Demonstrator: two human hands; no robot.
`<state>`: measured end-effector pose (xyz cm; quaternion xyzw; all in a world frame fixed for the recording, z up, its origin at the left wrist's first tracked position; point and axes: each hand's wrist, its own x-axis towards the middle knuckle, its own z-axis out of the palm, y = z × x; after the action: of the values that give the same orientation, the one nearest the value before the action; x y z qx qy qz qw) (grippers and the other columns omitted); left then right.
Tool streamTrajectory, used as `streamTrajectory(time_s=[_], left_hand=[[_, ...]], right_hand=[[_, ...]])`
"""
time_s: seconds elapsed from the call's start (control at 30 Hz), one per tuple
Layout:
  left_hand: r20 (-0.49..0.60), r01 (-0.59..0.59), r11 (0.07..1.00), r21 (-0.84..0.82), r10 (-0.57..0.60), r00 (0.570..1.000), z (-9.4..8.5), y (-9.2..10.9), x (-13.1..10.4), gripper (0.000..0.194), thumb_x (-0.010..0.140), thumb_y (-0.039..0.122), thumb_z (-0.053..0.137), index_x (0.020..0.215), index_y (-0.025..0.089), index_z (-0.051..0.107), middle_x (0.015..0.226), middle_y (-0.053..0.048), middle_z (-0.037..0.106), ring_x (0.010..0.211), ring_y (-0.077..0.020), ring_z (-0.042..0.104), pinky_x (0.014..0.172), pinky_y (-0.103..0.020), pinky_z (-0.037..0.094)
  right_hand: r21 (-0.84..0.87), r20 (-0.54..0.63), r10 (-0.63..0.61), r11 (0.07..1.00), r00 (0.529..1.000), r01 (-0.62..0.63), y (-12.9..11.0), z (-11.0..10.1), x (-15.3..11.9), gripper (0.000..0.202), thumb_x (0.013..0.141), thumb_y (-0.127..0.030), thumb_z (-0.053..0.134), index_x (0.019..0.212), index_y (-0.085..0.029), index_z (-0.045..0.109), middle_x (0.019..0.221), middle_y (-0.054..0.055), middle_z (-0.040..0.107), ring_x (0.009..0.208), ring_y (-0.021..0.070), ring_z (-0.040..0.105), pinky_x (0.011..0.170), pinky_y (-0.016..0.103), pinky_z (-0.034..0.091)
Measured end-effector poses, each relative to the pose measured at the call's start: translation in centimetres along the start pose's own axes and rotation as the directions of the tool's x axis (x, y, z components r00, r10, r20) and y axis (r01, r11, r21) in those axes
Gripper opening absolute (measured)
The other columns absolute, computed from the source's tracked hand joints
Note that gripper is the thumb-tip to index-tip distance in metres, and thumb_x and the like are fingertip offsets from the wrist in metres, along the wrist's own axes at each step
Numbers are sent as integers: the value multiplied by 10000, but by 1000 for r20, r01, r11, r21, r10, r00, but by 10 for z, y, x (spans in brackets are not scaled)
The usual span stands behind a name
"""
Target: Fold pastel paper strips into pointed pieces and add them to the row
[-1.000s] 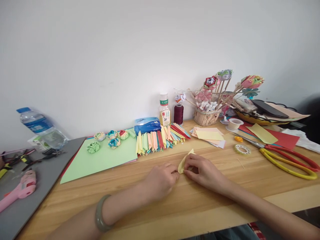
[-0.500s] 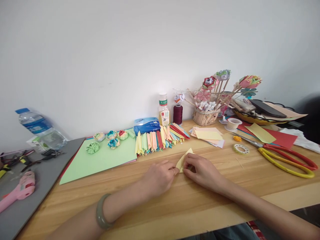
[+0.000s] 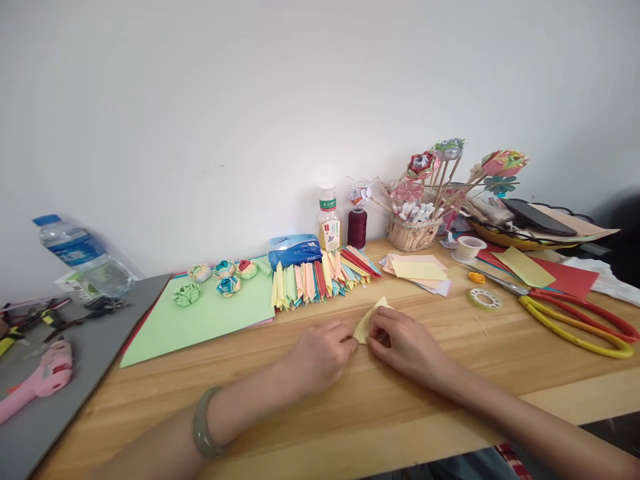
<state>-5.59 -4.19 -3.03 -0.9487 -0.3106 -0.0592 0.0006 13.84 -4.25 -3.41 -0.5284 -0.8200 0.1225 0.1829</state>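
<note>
A small folded piece of yellow paper (image 3: 369, 321) lies on the wooden table between my two hands, one pointed corner aimed away from me. My left hand (image 3: 325, 350) has its fingers closed on the paper's lower left corner. On the right side, my right hand (image 3: 400, 337) pinches the paper between thumb and curled fingers, hiding part of it. Beyond them stands a row of folded coloured paper strips (image 3: 315, 280). A stack of pale paper slips (image 3: 417, 269) lies to the upper right.
Paper flowers (image 3: 229, 285) rest on a green sheet (image 3: 200, 327). Red-and-yellow-handled scissors (image 3: 575, 323), a tape roll (image 3: 484, 298) and a white spool (image 3: 470, 249) lie right. A basket (image 3: 414, 235) of stick flowers, a tissue pack (image 3: 294, 251) and bottle (image 3: 329, 223) stand behind. A glue gun (image 3: 43, 380) lies left.
The whole view has shifted very slightly. Both hands keep their grip on the yellow paper, with barely any finger movement to be seen.
</note>
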Motion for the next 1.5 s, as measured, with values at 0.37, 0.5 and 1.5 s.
streamTrajectory(time_s=[0.37,0.5,1.5], left_hand=[[52,-38,990,134,31,998,-6,5,0,211,953,162,418,1077,147,588,949,-66,615,851,-201,580,662,-287,511],[81,-60,983,176,47,996,-10,8,1,192,942,132,431,1062,108,579,940,-82,609,866,-214,581,616,-271,499],[-13,184,976,116,-183,983,-8,1,1,266,897,89,479,1095,209,610,951,-74,577,927,-242,543,645,-300,492]], right_hand=[[-8,10,-3,1000,1000,3,-2,-2,-1,113,770,-155,478,675,-193,528,762,34,595,711,168,557,631,272,405],[-19,8,-7,1000,1000,7,-2,-2,-1,113,766,-150,470,676,-190,523,759,36,592,696,166,547,620,273,395],[-37,137,-468,878,873,477,14,-19,-16,342,821,-91,436,1090,-184,625,965,81,598,860,196,542,759,327,439]])
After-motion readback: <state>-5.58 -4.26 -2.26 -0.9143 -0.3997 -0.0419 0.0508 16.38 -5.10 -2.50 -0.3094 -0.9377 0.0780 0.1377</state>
